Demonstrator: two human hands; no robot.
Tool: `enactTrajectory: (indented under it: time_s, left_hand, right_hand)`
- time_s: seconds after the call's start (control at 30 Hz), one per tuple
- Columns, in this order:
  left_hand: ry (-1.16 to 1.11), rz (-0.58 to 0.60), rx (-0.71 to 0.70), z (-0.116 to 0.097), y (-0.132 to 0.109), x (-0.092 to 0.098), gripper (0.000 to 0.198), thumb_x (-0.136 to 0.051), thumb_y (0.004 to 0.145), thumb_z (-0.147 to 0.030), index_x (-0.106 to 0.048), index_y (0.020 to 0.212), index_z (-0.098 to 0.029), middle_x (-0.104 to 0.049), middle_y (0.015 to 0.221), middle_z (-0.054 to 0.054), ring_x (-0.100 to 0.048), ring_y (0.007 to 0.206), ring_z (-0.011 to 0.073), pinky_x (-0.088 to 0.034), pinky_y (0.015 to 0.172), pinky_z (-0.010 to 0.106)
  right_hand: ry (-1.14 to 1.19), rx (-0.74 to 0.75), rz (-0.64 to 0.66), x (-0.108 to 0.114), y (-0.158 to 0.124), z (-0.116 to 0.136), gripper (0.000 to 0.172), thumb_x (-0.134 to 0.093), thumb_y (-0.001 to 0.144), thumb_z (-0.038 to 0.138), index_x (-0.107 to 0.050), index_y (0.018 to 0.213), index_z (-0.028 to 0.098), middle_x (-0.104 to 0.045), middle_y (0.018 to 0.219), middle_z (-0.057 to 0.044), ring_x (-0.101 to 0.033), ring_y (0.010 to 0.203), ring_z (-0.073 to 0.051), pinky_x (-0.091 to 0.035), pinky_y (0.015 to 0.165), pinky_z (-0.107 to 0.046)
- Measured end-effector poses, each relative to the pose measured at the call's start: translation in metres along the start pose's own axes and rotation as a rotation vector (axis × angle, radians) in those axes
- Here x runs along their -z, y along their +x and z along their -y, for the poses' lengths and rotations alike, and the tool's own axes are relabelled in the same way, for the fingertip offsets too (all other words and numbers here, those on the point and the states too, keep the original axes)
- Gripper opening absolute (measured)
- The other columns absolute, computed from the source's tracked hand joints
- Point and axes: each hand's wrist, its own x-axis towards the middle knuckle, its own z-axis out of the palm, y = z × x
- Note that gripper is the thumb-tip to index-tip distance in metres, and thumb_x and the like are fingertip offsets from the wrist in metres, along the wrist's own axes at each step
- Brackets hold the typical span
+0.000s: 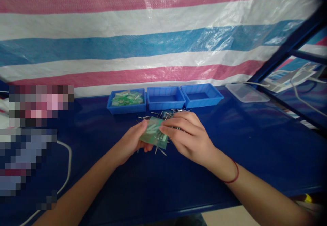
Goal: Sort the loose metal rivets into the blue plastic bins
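Observation:
A small clear green plastic bag (154,135) with pale slim pieces inside is held between my two hands over the table. My left hand (134,139) pinches its left side, thumb on top. On the bag's right edge, the fingers of my right hand (190,132) are closed, and the fingertips partly cover it. Behind and beneath the hands lies a loose pile of thin metal pins, perhaps rivets (170,113), partly hidden by the right hand. Several similar green bags (127,97) fill the left blue bin (125,109).
Two more blue bins, the middle one (166,102) and the right one (204,100), stand in the row at the back. A translucent lid (246,93) lies to their right. A white cable (69,158) runs along the left. Striped sheeting (153,45) hangs behind the blue table (148,188).

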Motion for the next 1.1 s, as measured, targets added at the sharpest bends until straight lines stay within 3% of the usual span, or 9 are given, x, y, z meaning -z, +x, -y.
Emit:
enactTrajectory:
  time_s: [0.1,0.2,0.27,0.37,0.5,0.63,0.73,0.93,1.1]
  left_hand:
    - [0.025,-0.005,-0.097,-0.005,-0.004,-0.006,0.034,-0.071,0.076,-0.042,-0.066,0.099,-0.018,-0.065,0.078,0.002,-0.062,0.068,0.0137,-0.051,0.061,0.025]
    - [0.14,-0.121,-0.187,-0.015,0.002,0.003,0.042,-0.07,0.077,-0.036,-0.059,0.114,-0.019,-0.068,0.086,0.003,-0.064,0.073,0.0155,-0.052,0.066,0.027]
    - [0.234,-0.343,-0.293,-0.026,0.012,0.022,0.058,-0.068,0.078,-0.034,-0.044,0.13,-0.021,-0.068,0.083,0.002,-0.064,0.066,0.0136,-0.051,0.061,0.026]
    - [0.461,-0.643,-0.45,-0.046,0.034,0.063,0.06,-0.07,0.075,-0.032,-0.043,0.127,-0.019,-0.067,0.078,0.0,-0.063,0.064,0.0138,-0.051,0.063,0.026]
    - [0.861,-0.65,-0.478,-0.062,0.064,0.098,0.037,-0.061,0.082,-0.037,-0.056,0.113,-0.016,-0.069,0.087,0.007,-0.064,0.077,0.02,-0.051,0.071,0.031]
    - [1.247,-0.694,-0.303,-0.066,0.086,0.092,0.056,-0.054,0.085,-0.032,-0.041,0.138,-0.016,-0.068,0.096,0.014,-0.062,0.092,0.0295,-0.047,0.082,0.044]
    - [1.479,-0.679,-0.212,-0.065,0.092,0.083,0.047,-0.054,0.084,-0.037,-0.055,0.128,-0.02,-0.065,0.101,0.017,-0.054,0.103,0.0386,-0.04,0.085,0.057]
    - [1.702,-0.53,-0.402,-0.053,0.092,0.082,0.03,-0.047,0.089,-0.035,-0.072,0.099,-0.021,-0.06,0.11,0.013,-0.049,0.105,0.0344,-0.04,0.084,0.05]
    - [1.705,-0.546,-0.555,-0.046,0.082,0.071,0.033,-0.044,0.093,-0.038,-0.07,0.103,-0.02,-0.061,0.114,0.011,-0.045,0.111,0.0325,-0.038,0.09,0.049]
  right_hand:
    - [-0.078,-0.01,0.055,0.0,0.0,-0.002,0.023,-0.051,0.091,0.014,-0.067,0.103,0.025,-0.065,0.115,-0.005,-0.054,0.109,-0.022,-0.043,0.092,-0.039]
    - [-0.068,-0.072,0.009,-0.002,0.001,-0.007,0.025,-0.054,0.09,0.021,-0.062,0.113,0.025,-0.061,0.12,-0.008,-0.054,0.111,-0.023,-0.044,0.093,-0.041]
    - [-0.053,-0.129,-0.049,-0.001,0.003,-0.01,0.032,-0.056,0.088,0.024,-0.056,0.12,0.023,-0.058,0.121,-0.01,-0.054,0.112,-0.025,-0.045,0.093,-0.043]
    - [-0.021,-0.221,-0.11,0.002,0.005,-0.014,0.036,-0.055,0.088,0.024,-0.051,0.123,0.022,-0.058,0.119,-0.011,-0.054,0.114,-0.026,-0.045,0.095,-0.043]
    - [0.0,-0.317,-0.104,0.002,0.006,-0.017,0.035,-0.053,0.088,0.024,-0.048,0.122,0.019,-0.057,0.119,-0.013,-0.055,0.111,-0.025,-0.047,0.093,-0.04]
    - [0.002,-0.32,-0.073,-0.001,0.006,-0.019,0.036,-0.052,0.088,0.024,-0.046,0.122,0.018,-0.056,0.12,-0.013,-0.053,0.113,-0.024,-0.045,0.096,-0.04]
    - [-0.016,-0.305,-0.07,-0.001,0.006,-0.02,0.036,-0.052,0.088,0.023,-0.046,0.123,0.017,-0.056,0.121,-0.013,-0.051,0.116,-0.024,-0.042,0.099,-0.04]
    - [-0.103,-0.273,-0.08,0.007,0.008,-0.023,0.028,-0.052,0.088,0.02,-0.055,0.115,0.014,-0.063,0.11,-0.011,-0.053,0.106,-0.023,-0.043,0.095,-0.039]
    - [-0.205,-0.297,0.136,0.004,0.005,-0.038,0.021,-0.047,0.089,0.02,-0.067,0.095,0.015,-0.066,0.1,-0.009,-0.055,0.099,-0.024,-0.043,0.091,-0.04]
